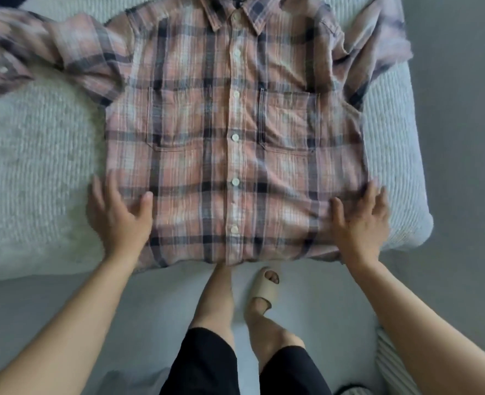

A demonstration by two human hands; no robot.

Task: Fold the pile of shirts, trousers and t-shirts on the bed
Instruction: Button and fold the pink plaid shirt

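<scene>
A plaid shirt (pixel 235 143) is lying buttoned and face up on the bed (pixel 30 166). The left hand (pixel 118 215) and right hand (pixel 361 220) are pressing flat, fingers spread, on its lower corners.

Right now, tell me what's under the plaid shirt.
The plaid shirt lies flat, front up, on the ribbed bedcover, which shows around its edges. Anything directly beneath the cloth is covered and cannot be seen.
</scene>
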